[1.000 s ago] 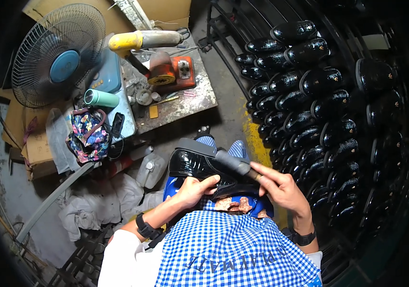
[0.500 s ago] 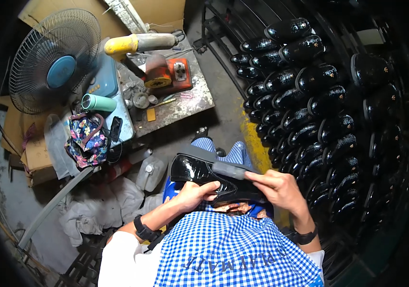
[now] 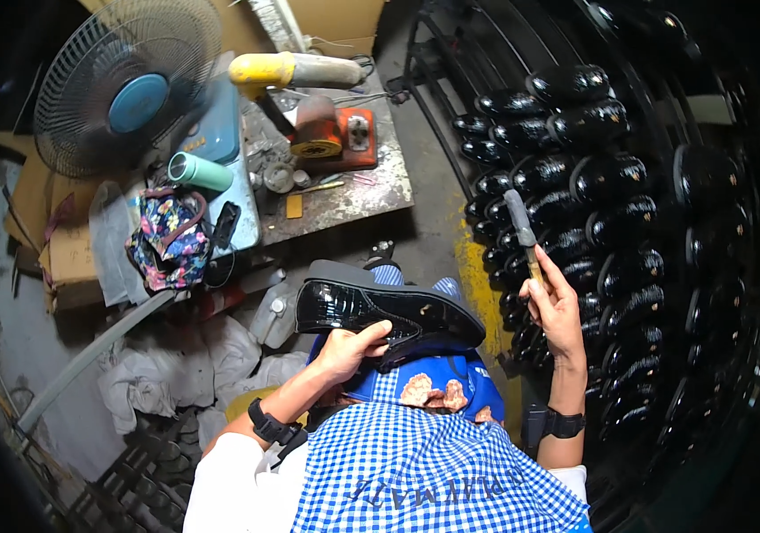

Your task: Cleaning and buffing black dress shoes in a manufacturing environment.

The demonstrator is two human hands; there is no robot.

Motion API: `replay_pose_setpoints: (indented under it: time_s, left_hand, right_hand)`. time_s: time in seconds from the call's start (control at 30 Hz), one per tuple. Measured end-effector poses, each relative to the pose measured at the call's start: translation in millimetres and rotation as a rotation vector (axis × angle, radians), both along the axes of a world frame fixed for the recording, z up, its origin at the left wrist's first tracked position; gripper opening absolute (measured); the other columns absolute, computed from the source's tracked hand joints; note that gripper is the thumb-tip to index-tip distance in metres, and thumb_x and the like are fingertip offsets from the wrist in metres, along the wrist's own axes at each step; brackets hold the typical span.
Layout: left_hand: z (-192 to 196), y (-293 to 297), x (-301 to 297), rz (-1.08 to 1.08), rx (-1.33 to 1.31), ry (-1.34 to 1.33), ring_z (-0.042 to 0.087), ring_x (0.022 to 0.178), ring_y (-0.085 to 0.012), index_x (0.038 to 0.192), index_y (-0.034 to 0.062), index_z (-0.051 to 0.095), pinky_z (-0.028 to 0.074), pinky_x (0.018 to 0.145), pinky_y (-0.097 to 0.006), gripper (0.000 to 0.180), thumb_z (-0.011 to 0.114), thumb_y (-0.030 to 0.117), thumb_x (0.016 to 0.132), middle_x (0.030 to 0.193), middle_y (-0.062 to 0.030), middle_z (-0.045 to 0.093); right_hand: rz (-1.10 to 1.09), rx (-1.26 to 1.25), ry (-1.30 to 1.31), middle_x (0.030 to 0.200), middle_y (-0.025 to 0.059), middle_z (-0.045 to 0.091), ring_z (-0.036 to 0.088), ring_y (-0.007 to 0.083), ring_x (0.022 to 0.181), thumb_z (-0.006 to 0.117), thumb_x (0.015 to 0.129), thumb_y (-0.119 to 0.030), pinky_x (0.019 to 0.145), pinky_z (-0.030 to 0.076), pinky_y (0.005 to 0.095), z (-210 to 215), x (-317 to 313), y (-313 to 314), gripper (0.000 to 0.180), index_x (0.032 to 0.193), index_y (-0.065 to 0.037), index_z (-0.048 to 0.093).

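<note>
Head view. Left hand (image 3: 349, 348) clamped on glossy black shoe (image 3: 389, 313), sole-side up across lap. Right hand (image 3: 558, 306) closed around wooden-handled tool (image 3: 522, 233), raised beside rack of black shoes (image 3: 611, 204).

Risk: one-handed hold only; possible slip off lap under a hard stroke. Possible scuffing of gloss from a misplaced tool head.

Nearby: cluttered workbench (image 3: 344, 191), fan (image 3: 127, 89), floral bag (image 3: 167, 238). Rack close on right, limiting arm swing.

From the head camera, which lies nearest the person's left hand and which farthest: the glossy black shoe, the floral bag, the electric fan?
1. Glossy black shoe: under the left hand, on the lap.
2. Floral bag: off to the left.
3. Electric fan: far upper left.
</note>
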State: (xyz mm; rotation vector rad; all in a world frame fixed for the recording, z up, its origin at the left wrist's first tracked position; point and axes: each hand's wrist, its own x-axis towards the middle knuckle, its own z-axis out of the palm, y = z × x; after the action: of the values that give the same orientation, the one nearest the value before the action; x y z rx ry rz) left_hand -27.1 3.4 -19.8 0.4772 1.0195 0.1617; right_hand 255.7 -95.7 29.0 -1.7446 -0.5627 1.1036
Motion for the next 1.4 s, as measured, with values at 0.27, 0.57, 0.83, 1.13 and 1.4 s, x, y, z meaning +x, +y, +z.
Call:
replay_pose_setpoints:
  time_s: [0.27, 0.57, 0.83, 1.13, 1.4]
  left_hand:
    - [-33, 20, -36, 0.335, -0.041, 0.02, 0.055, 0.058, -0.0079, 0.08, -0.0006, 0.059, 0.04, 0.045, -0.017, 0.005, 0.059, 0.003, 0.078, 0.072, -0.0049, 0.06]
    - [-112, 17, -95, 0.523, -0.083, 0.1, 0.062, 0.066, -0.0155, 0.09, -0.002, 0.056, 0.051, 0.055, -0.025, 0.013, 0.057, 0.003, 0.077, 0.082, -0.0098, 0.062]
    - [-153, 34, -121, 0.634, -0.174, 0.152, 0.062, 0.065, -0.0169, 0.09, 0.0017, 0.056, 0.049, 0.049, -0.025, 0.015, 0.059, 0.002, 0.076, 0.08, -0.0081, 0.062]
    - [-189, 46, -151, 0.759, -0.222, 0.213, 0.063, 0.067, -0.0216, 0.088, -0.0001, 0.057, 0.052, 0.056, -0.032, 0.014, 0.06, 0.0, 0.074, 0.08, -0.0105, 0.062]
    - [-191, 61, -163, 0.749, -0.26, 0.288, 0.062, 0.066, -0.021, 0.084, -0.0016, 0.058, 0.051, 0.056, -0.032, 0.014, 0.064, 0.004, 0.073, 0.079, -0.0111, 0.062]
  right_hand:
    - [0.245, -0.266, 0.25, 0.076, 0.0024, 0.059, 0.043, 0.0027, 0.048, 0.053, 0.086, -0.016, 0.041, 0.032, 0.0155, -89, -19, 52, 0.032, 0.116, -0.005, 0.05]
    - [0.622, 0.007, -0.286, 0.105, 0.0159, 0.057, 0.056, 0.0263, 0.096, 0.052, 0.082, -0.018, 0.082, 0.042, 0.0329, -217, -110, 172, 0.042, 0.122, -0.011, 0.046]
    - [0.778, 0.028, -0.666, 0.092, 0.0198, 0.055, 0.056, 0.0373, 0.082, 0.052, 0.08, -0.016, 0.07, 0.046, 0.0439, -283, -206, 302, 0.037, 0.116, -0.011, 0.049]
    - [0.932, -0.184, -0.784, 0.102, 0.0209, 0.053, 0.057, 0.0365, 0.086, 0.056, 0.071, -0.006, 0.074, 0.047, 0.0433, -369, -254, 385, 0.052, 0.121, -0.011, 0.044]
    - [0.973, -0.243, -0.774, 0.103, 0.0219, 0.051, 0.057, 0.0358, 0.089, 0.049, 0.073, -0.008, 0.075, 0.046, 0.0433, -370, -267, 399, 0.053, 0.125, -0.015, 0.042]
